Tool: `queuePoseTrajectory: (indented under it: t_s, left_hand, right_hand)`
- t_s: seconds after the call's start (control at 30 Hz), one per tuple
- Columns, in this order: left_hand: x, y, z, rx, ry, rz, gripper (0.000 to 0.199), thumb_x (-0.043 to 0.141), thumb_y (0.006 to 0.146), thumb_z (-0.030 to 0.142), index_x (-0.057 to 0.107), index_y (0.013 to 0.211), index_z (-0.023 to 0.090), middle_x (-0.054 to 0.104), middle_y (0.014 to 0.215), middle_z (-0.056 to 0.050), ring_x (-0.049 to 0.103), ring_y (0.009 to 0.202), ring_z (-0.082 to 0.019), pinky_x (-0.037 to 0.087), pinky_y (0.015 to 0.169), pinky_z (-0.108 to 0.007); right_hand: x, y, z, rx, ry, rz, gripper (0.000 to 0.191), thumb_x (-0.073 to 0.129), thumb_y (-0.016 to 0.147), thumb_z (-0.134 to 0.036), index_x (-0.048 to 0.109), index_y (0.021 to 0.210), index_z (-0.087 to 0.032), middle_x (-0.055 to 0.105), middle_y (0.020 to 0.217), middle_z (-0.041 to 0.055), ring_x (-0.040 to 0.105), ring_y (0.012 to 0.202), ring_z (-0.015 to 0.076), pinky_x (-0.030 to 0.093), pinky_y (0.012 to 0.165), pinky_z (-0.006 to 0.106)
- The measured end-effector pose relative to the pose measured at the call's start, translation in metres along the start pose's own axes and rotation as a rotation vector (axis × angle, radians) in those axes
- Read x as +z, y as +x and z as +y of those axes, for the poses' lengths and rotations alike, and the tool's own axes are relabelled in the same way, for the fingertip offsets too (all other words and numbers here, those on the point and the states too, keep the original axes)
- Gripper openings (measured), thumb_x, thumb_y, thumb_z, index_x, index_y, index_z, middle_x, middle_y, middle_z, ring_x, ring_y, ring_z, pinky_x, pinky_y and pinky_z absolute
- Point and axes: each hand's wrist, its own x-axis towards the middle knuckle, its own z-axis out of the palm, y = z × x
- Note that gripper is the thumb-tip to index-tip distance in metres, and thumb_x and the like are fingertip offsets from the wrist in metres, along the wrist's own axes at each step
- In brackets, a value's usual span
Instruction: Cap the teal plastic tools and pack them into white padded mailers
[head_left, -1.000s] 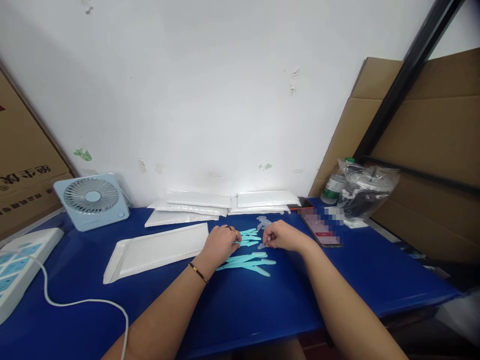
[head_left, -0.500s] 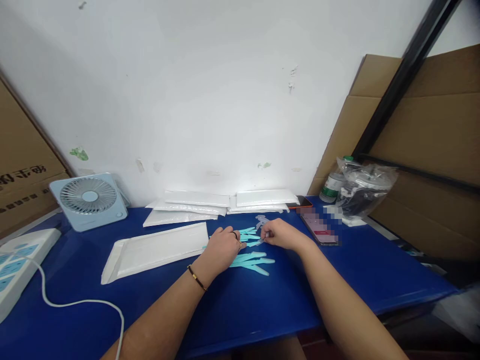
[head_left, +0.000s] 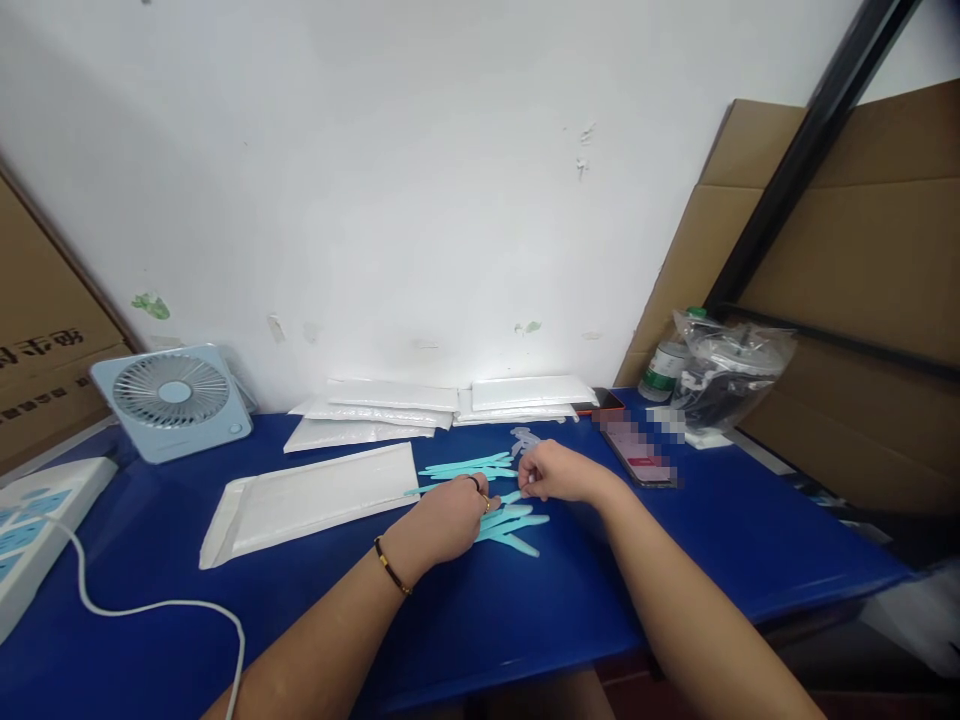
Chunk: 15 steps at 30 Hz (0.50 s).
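Several slim turquoise sticks lie on the blue table in two groups, a far group and a near group. My left hand is closed on a turquoise stick between the groups, covering part of it and of the near group. At that stick's right end, my right hand is pinched; what sits between its fingertips is too small to make out. Small translucent pieces lie just behind my right hand. A white padded envelope rests flat to the left of my left hand.
White envelopes are stacked along the wall. A blue fan, a power strip and a white cable are at left. To the right are a phone, a bottle and a plastic-wrapped item.
My left hand has moved slightly nearer to me, from the far sticks toward the near group, and more of the far sticks shows. My right hand has shifted slightly left.
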Motion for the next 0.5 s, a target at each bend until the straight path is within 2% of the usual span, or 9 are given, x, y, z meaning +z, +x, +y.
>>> queuePoseTrajectory:
  t_s: [0.1, 0.17, 0.23, 0.3, 0.4, 0.5]
  left_hand:
    - [-0.001, 0.003, -0.005, -0.028, -0.007, 0.045, 0.031, 0.038, 0.09, 0.021, 0.064, 0.106, 0.02, 0.059, 0.102, -0.009, 0.059, 0.084, -0.019, 0.045, 0.074, -0.03]
    - [-0.001, 0.007, -0.013, -0.095, -0.005, 0.113, 0.028, 0.044, 0.088, 0.024, 0.064, 0.108, 0.022, 0.059, 0.104, -0.008, 0.058, 0.09, -0.02, 0.045, 0.078, -0.03]
    - [-0.001, 0.01, -0.023, -0.201, 0.003, 0.183, 0.028, 0.047, 0.087, 0.026, 0.062, 0.11, 0.023, 0.058, 0.107, -0.007, 0.056, 0.098, -0.021, 0.044, 0.082, -0.03]
    - [0.001, 0.013, -0.032, -0.274, 0.009, 0.213, 0.026, 0.048, 0.086, 0.028, 0.062, 0.108, 0.022, 0.058, 0.108, -0.007, 0.054, 0.102, -0.022, 0.043, 0.084, -0.03]
    - [0.004, 0.015, -0.04, -0.31, 0.002, 0.198, 0.021, 0.052, 0.084, 0.028, 0.062, 0.102, 0.021, 0.059, 0.104, -0.006, 0.055, 0.1, -0.021, 0.043, 0.083, -0.03]
    - [0.007, 0.016, -0.041, -0.327, -0.031, 0.191, 0.017, 0.052, 0.083, 0.028, 0.062, 0.094, 0.021, 0.061, 0.099, -0.005, 0.057, 0.096, -0.02, 0.043, 0.08, -0.029]
  right_hand:
    - [-0.006, -0.003, 0.005, 0.01, 0.076, 0.03, 0.007, 0.064, 0.069, -0.02, 0.069, 0.072, -0.018, 0.063, 0.056, 0.0, 0.059, 0.052, 0.0145, 0.042, 0.052, 0.024]
    - [-0.013, -0.005, 0.015, 0.059, 0.089, 0.178, 0.01, 0.06, 0.072, -0.023, 0.068, 0.075, -0.017, 0.064, 0.059, 0.0007, 0.059, 0.053, 0.0142, 0.042, 0.053, 0.024]
    - [-0.02, -0.005, 0.027, 0.114, 0.018, 0.389, 0.012, 0.057, 0.073, -0.023, 0.067, 0.076, -0.017, 0.063, 0.062, 0.0016, 0.058, 0.056, 0.0142, 0.041, 0.055, 0.024]
    - [-0.023, -0.003, 0.037, 0.136, -0.064, 0.501, 0.012, 0.057, 0.073, -0.022, 0.067, 0.076, -0.016, 0.064, 0.066, 0.0024, 0.057, 0.061, 0.0146, 0.04, 0.058, 0.024]
    - [-0.019, 0.004, 0.042, 0.089, -0.122, 0.475, 0.012, 0.063, 0.069, -0.023, 0.067, 0.078, -0.017, 0.065, 0.074, 0.0029, 0.057, 0.068, 0.0157, 0.04, 0.063, 0.024]
    - [-0.009, 0.012, 0.038, 0.032, -0.177, 0.418, 0.01, 0.064, 0.069, -0.023, 0.067, 0.077, -0.017, 0.065, 0.079, 0.0038, 0.058, 0.072, 0.0165, 0.04, 0.066, 0.025]
